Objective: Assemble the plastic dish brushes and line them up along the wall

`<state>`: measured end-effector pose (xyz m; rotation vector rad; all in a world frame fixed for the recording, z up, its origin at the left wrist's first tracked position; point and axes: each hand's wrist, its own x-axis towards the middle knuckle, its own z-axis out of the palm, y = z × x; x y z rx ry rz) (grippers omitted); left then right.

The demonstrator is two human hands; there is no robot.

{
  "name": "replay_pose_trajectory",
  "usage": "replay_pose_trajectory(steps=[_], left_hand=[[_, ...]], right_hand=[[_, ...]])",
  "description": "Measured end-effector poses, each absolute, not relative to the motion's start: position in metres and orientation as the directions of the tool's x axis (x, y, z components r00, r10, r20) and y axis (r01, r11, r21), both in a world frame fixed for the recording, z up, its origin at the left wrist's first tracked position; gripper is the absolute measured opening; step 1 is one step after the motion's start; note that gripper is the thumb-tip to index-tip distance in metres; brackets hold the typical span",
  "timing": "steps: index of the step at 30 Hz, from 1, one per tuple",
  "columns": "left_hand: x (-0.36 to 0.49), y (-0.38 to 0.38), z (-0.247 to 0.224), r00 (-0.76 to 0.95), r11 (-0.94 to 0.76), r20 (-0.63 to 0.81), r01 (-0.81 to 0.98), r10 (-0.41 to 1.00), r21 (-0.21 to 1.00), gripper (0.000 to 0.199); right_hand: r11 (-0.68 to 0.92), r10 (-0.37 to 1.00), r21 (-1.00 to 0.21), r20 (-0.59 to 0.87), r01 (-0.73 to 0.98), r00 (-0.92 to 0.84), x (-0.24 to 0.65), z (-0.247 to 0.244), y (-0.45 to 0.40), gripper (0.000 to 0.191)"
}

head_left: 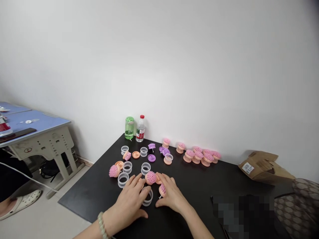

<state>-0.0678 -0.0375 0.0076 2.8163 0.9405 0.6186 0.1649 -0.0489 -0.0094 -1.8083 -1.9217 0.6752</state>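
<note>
My left hand [131,198] lies low over the black table, fingers stretched and apart, beside a clear plastic ring [148,199] that its fingers partly cover. A pink bristle brush head [150,178] sits between my two hands, close to the left fingertips. My right hand [171,192] arches with thumb and fingers apart around another pink brush head [162,190] with a white stem. Whether it touches that piece I cannot tell. A peach disc [158,179] shows partly under the right fingertips. More clear rings [123,180] and a peach brush head with pink bristles [115,171] lie to the left.
Several assembled pink brushes [196,156] stand along the back right. Purple parts [151,158] lie mid-table. A green bottle [129,127] and a red-capped bottle [140,129] stand at the back corner by the wall. A cardboard box [266,167] is at the right; a blue desk [42,124], left.
</note>
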Motion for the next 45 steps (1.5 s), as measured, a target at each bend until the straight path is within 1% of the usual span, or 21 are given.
replay_pose_trajectory(steps=[3,6,10,14,17,19,21,22,24,27,29,31,33,34,36,37,40,41,42,44,45], left_hand=[[-0.085,-0.032,-0.008,0.674,-0.751,0.338,0.626,0.657,0.211,0.101],[-0.092,-0.024,-0.021,0.651,-0.732,0.363,0.664,0.666,0.152,0.103],[-0.093,-0.009,-0.030,0.634,-0.735,0.436,0.670,0.639,0.104,0.093],[-0.094,0.006,-0.034,0.593,-0.706,0.489,0.705,0.639,0.068,0.069],[-0.096,0.015,-0.037,0.534,-0.659,0.555,0.752,0.638,0.034,0.052],[-0.098,0.017,-0.038,0.510,-0.646,0.604,0.763,0.613,0.012,0.050],[-0.099,0.015,-0.036,0.515,-0.668,0.647,0.744,0.563,-0.010,0.054],[-0.099,0.012,-0.033,0.525,-0.689,0.663,0.724,0.534,-0.019,0.057],[-0.096,0.004,-0.024,0.551,-0.737,0.678,0.676,0.487,-0.021,0.062],[-0.079,-0.007,-0.003,0.566,-0.803,0.689,0.594,0.452,0.038,0.062],[-0.060,-0.012,0.011,0.578,-0.851,0.697,0.518,0.424,0.088,0.059],[-0.037,-0.014,0.022,0.597,-0.892,0.696,0.429,0.398,0.142,0.051],[-0.016,-0.013,0.026,0.639,-0.920,0.672,0.343,0.375,0.187,0.047],[-0.007,-0.013,0.025,0.662,-0.932,0.661,0.307,0.354,0.192,0.046],[0.007,-0.010,0.016,0.703,-0.952,0.644,0.257,0.303,0.168,0.047],[0.012,-0.008,0.010,0.714,-0.963,0.648,0.232,0.264,0.136,0.048],[0.022,-0.001,-0.013,0.685,-0.985,0.721,0.170,0.105,-0.018,0.049],[0.025,0.001,-0.020,0.648,-0.982,0.759,0.175,0.064,-0.067,0.045],[0.028,0.004,-0.027,0.596,-0.974,0.802,0.205,0.043,-0.099,0.036],[0.036,0.009,-0.038,0.485,-0.950,0.873,0.293,0.051,-0.107,0.019],[0.040,0.011,-0.042,0.439,-0.940,0.896,0.329,0.063,-0.094,0.016]], right_hand=[[0.029,0.998,-0.573,-0.028,0.819,-0.055,0.150,-0.010,-0.045,0.121],[0.070,0.996,-0.542,-0.008,0.837,-0.089,0.138,-0.009,-0.038,0.128],[0.143,0.986,-0.523,-0.001,0.840,-0.169,0.125,-0.006,-0.021,0.129],[0.187,0.977,-0.517,0.011,0.835,-0.212,0.113,-0.002,-0.003,0.121],[0.193,0.980,-0.527,0.056,0.828,-0.193,0.106,0.000,0.005,0.120],[0.208,0.978,-0.548,0.100,0.810,-0.184,0.105,-0.002,0.006,0.120],[0.246,0.969,-0.576,0.159,0.779,-0.189,0.111,-0.006,0.004,0.118],[0.263,0.964,-0.588,0.197,0.765,-0.180,0.117,-0.008,0.004,0.115],[0.268,0.950,-0.597,0.293,0.756,-0.106,0.137,-0.012,0.003,0.100],[0.190,0.881,-0.582,0.457,0.791,0.125,0.179,-0.015,0.006,0.065],[0.119,0.822,-0.575,0.514,0.809,0.245,0.208,-0.013,0.012,0.050],[0.086,0.804,-0.571,0.524,0.817,0.282,0.232,-0.008,0.020,0.046],[0.083,0.808,-0.552,0.525,0.830,0.268,0.248,-0.001,0.030,0.044],[0.084,0.813,-0.537,0.524,0.839,0.254,0.253,0.004,0.036,0.044],[0.073,0.830,-0.502,0.509,0.862,0.227,0.258,0.013,0.051,0.045],[0.057,0.841,-0.484,0.495,0.873,0.219,0.258,0.018,0.060,0.046],[-0.028,0.866,-0.440,0.438,0.897,0.241,0.252,0.031,0.091,0.047],[-0.066,0.870,-0.432,0.416,0.900,0.263,0.248,0.035,0.102,0.047],[-0.106,0.872,-0.427,0.395,0.898,0.290,0.245,0.037,0.114,0.046],[-0.185,0.869,-0.426,0.349,0.886,0.349,0.237,0.040,0.137,0.044],[-0.221,0.866,-0.429,0.327,0.876,0.378,0.234,0.041,0.147,0.043]])
